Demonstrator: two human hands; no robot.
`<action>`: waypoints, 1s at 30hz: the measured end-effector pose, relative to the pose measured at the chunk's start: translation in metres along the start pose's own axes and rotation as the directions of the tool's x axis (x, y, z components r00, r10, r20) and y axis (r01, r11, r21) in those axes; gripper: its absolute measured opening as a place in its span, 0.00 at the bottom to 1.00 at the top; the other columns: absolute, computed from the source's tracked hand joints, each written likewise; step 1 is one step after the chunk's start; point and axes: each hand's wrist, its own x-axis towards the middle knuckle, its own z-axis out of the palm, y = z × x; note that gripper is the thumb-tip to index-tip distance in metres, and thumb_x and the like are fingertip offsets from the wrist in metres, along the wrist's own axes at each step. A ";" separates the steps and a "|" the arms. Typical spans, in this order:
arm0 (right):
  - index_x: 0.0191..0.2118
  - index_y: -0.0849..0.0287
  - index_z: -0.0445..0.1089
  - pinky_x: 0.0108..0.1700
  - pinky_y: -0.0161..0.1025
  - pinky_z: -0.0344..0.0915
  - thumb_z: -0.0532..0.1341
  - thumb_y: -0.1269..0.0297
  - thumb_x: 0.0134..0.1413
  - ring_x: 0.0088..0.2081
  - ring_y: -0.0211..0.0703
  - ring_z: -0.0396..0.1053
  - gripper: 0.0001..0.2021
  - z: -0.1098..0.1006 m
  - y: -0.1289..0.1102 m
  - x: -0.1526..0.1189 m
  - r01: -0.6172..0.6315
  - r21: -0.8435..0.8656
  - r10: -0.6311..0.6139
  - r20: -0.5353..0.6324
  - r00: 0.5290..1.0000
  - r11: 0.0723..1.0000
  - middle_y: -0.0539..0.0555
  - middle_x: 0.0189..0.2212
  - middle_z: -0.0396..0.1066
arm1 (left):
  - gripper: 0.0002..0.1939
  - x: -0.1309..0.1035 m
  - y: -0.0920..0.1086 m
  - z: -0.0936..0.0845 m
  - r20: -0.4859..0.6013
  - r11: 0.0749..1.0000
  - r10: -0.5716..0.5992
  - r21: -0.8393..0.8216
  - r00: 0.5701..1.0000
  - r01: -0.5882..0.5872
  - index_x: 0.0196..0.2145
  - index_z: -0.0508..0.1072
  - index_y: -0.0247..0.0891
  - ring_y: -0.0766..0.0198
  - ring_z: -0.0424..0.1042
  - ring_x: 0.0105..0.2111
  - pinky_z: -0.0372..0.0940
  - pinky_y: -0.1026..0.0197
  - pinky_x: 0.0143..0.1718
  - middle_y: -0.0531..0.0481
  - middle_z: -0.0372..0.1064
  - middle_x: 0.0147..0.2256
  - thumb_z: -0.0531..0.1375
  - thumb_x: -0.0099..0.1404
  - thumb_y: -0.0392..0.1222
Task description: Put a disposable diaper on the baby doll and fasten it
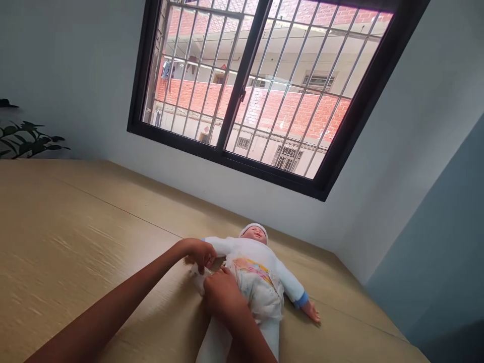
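Note:
A baby doll (255, 248) in a white suit with blue cuffs and a pale cap lies on its back, head away from me. Around its hips, over the suit, is a white diaper (260, 292) with a coloured print at the waist. My left hand (200, 252) is closed, pinching the diaper's loose side edge by the doll's arm on the left. Close beside it, my right hand (225, 297) has its fingers curled on the same side of the diaper. Its fingertips are partly hidden, and my right forearm covers part of the doll's legs.
The doll rests on a wide wooden table (94, 227) with a seam across it. Behind the table is a pale wall (181, 166) with a black-framed, barred window (223, 156). Plant leaves (30, 138) show at the far left.

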 end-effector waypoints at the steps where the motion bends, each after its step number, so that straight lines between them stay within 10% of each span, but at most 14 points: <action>1: 0.27 0.62 0.77 0.51 0.47 0.61 0.63 0.75 0.38 0.35 0.54 0.72 0.07 -0.003 0.001 -0.003 0.007 -0.015 -0.007 0.020 1.000 1.000 0.59 0.28 0.77 | 0.12 0.000 -0.003 -0.002 0.015 0.999 -0.001 -0.036 1.000 0.002 0.25 0.69 0.37 0.66 0.65 0.23 0.59 0.68 0.21 0.57 0.65 0.21 0.66 0.41 0.34; 12: 0.35 0.62 0.76 0.57 0.53 0.51 0.60 0.73 0.45 0.43 0.57 0.65 0.10 -0.048 0.036 -0.033 -0.090 0.138 0.121 -0.238 0.964 0.986 0.63 0.33 0.74 | 0.16 -0.019 -0.006 -0.026 0.083 0.944 0.076 -0.326 0.994 -0.045 0.34 0.68 0.37 0.68 0.65 0.25 0.54 0.70 0.20 0.56 0.66 0.27 0.62 0.45 0.42; 30: 0.40 0.67 0.74 0.62 0.57 0.42 0.55 0.63 0.56 0.49 0.58 0.62 0.14 -0.043 0.027 -0.027 -0.190 0.029 0.192 -0.125 0.973 0.981 0.66 0.40 0.72 | 0.23 -0.026 0.002 -0.027 -0.036 0.940 0.013 -0.340 0.999 -0.025 0.23 0.72 0.33 0.68 0.62 0.21 0.55 0.68 0.19 0.50 0.68 0.21 0.63 0.48 0.60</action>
